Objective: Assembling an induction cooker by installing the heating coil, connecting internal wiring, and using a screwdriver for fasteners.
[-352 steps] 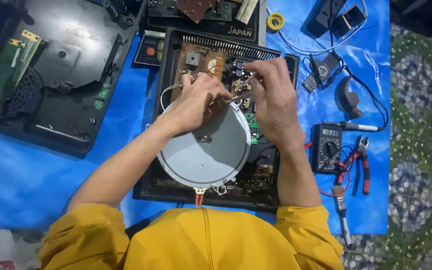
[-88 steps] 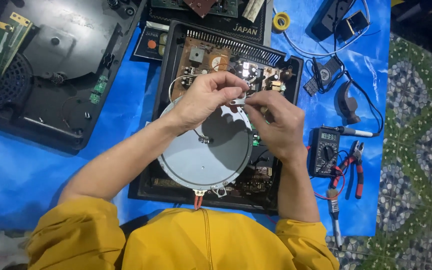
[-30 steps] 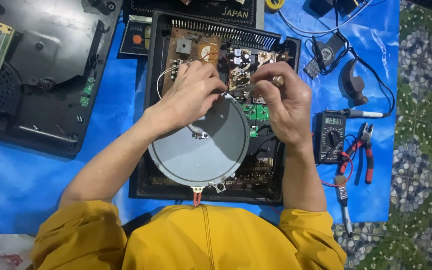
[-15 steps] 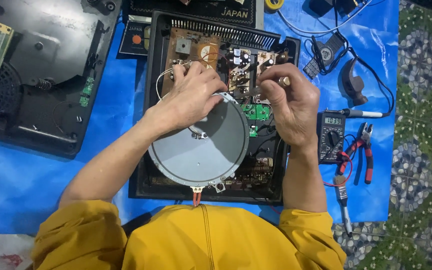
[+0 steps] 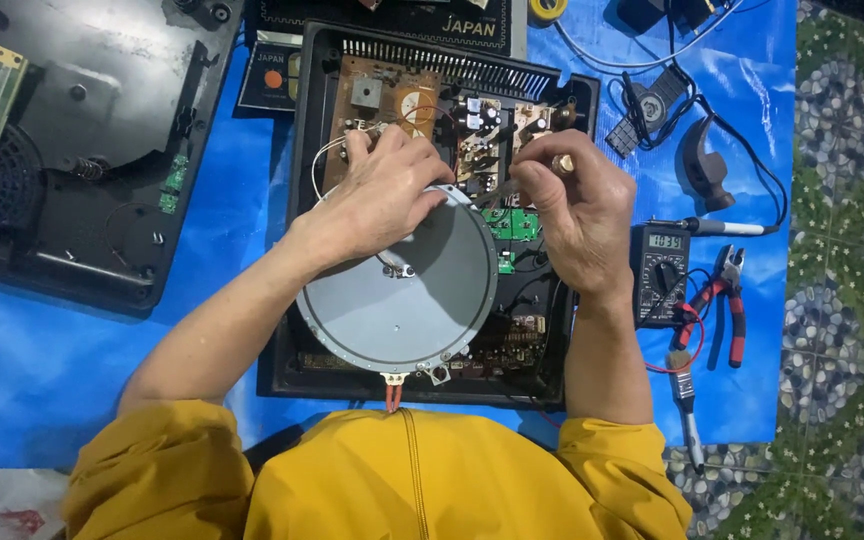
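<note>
Round grey heating disc: laid in the opened black cooker casing, over its lower half. Left hand: rested on the disc's upper edge, fingers curled; what is gripped cannot be told. Right hand: pinched on a small metal-tipped tool, just above-right of the disc, over the brown circuit board. Digital multimeter and red-handled pliers: placed right of the casing on blue sheeting.

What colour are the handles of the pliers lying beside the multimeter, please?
Red, with black near the tips. The pliers show best in the head view, right of the multimeter.
</note>
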